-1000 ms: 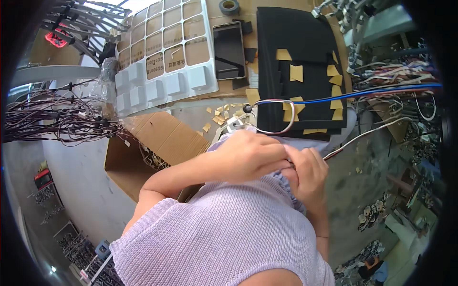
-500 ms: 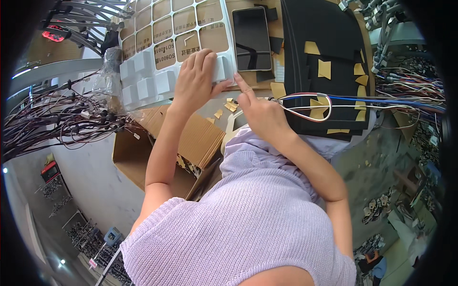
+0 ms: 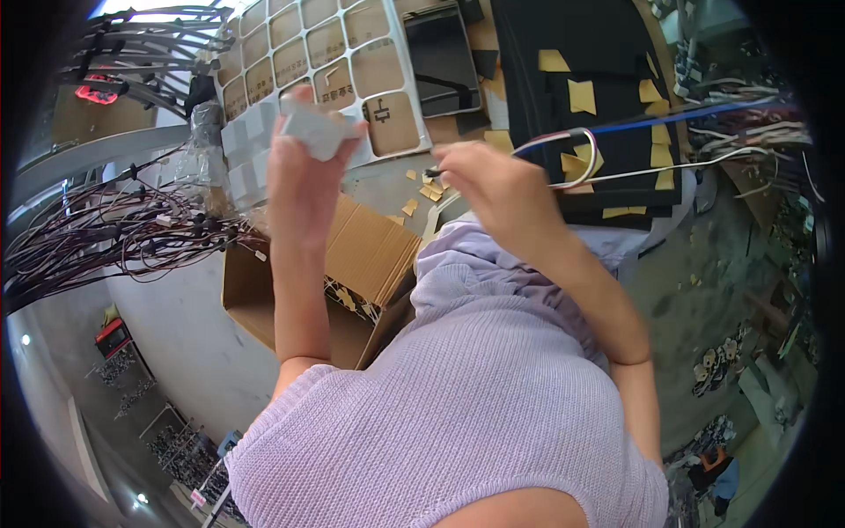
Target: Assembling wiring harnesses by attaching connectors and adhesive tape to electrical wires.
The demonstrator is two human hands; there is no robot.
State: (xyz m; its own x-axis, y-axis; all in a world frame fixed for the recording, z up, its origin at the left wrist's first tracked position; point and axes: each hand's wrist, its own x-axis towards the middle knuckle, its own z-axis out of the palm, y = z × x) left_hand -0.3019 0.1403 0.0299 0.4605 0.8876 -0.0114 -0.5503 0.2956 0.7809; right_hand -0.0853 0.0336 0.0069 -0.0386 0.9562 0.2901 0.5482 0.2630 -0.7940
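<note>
**Grey-white boxy piece [image 3: 317, 132] in the left hand [image 3: 304, 180], small black cable end [image 3: 431, 173] at the right hand [image 3: 506, 189]**

Seen from the head camera, the left hand is blurred, but its thumb and fingers close around the grey-white boxy piece, holding it over the near side of a white plastic grid [image 3: 410, 79] backed with brown cardboard. The right hand is narrowed to a pinch; its thumb and forefinger appear to grip the small black cable end, just beyond the grid's near right corner. A pale, red-edged wire loop [image 3: 546, 138] emerges behind that hand, and a blue wire [image 3: 695, 115] runs off to the right.

Judging by the bare cells, much of the grid is used up: its upper and right-hand openings show only cardboard. What is left seems to be the cluster of pale box-shaped pieces [image 3: 249, 136] at its lower left; blur hides the exact count. Held piece and cable end are well apart, so nothing yet joins them.

Beside the grid lies a black rectangular slab [image 3: 440, 70], then a stack of black flat sheets [image 3: 625, 53] scattered with tan paper scraps [image 3: 583, 97]. An open brown cardboard box [image 3: 370, 251] stands below the left part of the work surface.
</note>
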